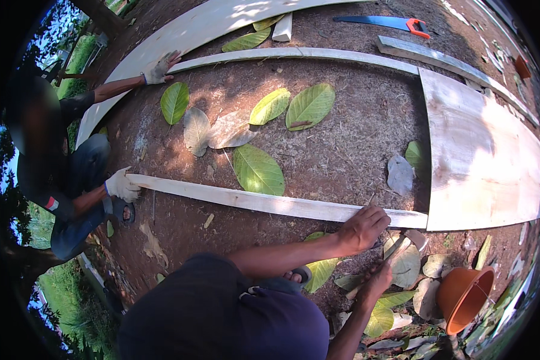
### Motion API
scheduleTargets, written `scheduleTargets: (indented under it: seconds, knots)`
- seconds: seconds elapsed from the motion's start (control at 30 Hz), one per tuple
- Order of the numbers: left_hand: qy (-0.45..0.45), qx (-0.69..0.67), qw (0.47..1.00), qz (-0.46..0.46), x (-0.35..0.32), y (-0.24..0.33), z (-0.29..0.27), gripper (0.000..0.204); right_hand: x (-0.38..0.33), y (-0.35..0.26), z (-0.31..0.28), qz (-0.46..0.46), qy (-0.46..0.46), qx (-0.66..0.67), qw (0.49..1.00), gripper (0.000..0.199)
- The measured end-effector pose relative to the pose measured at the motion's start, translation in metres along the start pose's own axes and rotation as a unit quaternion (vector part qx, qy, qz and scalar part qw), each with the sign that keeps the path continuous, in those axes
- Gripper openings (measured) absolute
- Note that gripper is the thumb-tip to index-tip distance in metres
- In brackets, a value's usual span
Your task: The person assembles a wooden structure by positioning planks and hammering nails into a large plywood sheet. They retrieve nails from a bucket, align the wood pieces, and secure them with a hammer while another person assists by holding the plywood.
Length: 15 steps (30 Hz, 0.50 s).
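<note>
My left hand [363, 230] is closed, its fingers bent together over the near wooden strip [276, 204] close to its right end. Whatever those fingers may pinch is hidden. My right hand [378, 279] grips the wooden handle of a hatchet [416, 239], whose wedge-shaped metal head lies just below the strip's end. That end meets the corner of a pale plywood panel [486, 156]. A far wooden strip [306, 54] runs to the panel's upper corner.
A co-worker's gloved hands [123, 185] touch both strips' left ends. An orange bucket [465, 299] lies tipped at lower right. A blue handsaw [378, 23], a wooden beam [450, 63] and a long pale board [156, 42] lie beyond. Large leaves [258, 170] dot the soil.
</note>
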<state>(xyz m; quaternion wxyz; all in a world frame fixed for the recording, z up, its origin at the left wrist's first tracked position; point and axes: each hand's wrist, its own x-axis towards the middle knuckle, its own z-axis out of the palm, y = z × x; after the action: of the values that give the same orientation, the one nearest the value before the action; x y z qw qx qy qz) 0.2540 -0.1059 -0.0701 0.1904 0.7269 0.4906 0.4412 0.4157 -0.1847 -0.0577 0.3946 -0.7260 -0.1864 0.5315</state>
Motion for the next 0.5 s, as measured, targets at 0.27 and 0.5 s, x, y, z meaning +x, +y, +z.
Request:
scheduleTargets:
  seconds: [0.27, 0.5]
  knots:
    - [0.002, 0.017, 1.0, 0.008, 0.002, -0.002, 0.007, 0.035, 0.002, 0.011, -0.004, -0.002, -0.03, -0.018, 0.999, 0.04]
    - [0.011, 0.019, 1.0, 0.014, 0.006, -0.003, 0.002, 0.035, 0.001, 0.01, -0.005, -0.004, -0.041, -0.034, 0.999, 0.038]
